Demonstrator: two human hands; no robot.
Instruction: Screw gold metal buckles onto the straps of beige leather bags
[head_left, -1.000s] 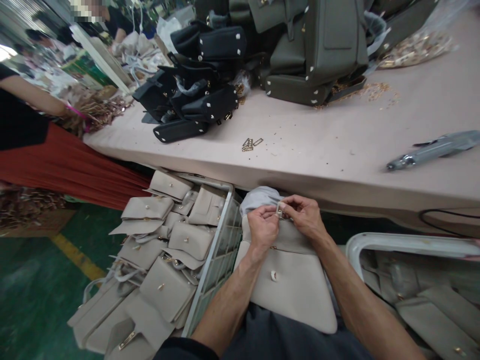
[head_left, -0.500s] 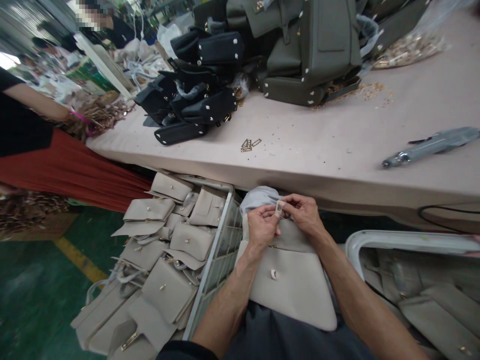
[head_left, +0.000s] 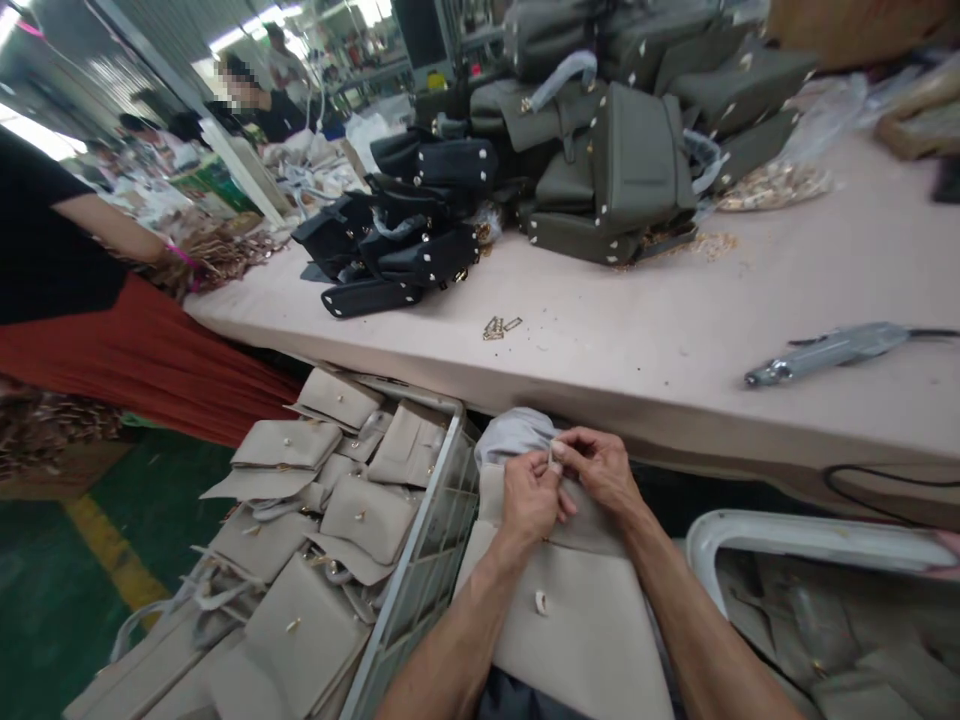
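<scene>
Between crate (head_left: 415,530) and tub (head_left: 810,526), a beige bag (head_left: 577,625) under close fingerwork

Nearest, the bag stretches across dark clothing (head_left: 517,697), probably the lap, which would support it and spare both hands. Left hand (head_left: 531,495) and right hand (head_left: 600,468) meet at its far end, each pinching a small pale piece (head_left: 553,458), too small to identify; gripping from two sides likely keeps it from slipping. A catch (head_left: 541,602) faces up on the flap. Leftward, matching bags (head_left: 292,625) heap the crate; others fill the tub, seemingly within easy reach. Beyond, on the table (head_left: 637,335), small metal frames (head_left: 499,328) and a power tool (head_left: 832,357) lie apart, perhaps to stay handy. Farther back, black bags (head_left: 450,258) and dark green bags (head_left: 637,170) are piled, perhaps for elbow room.
</scene>
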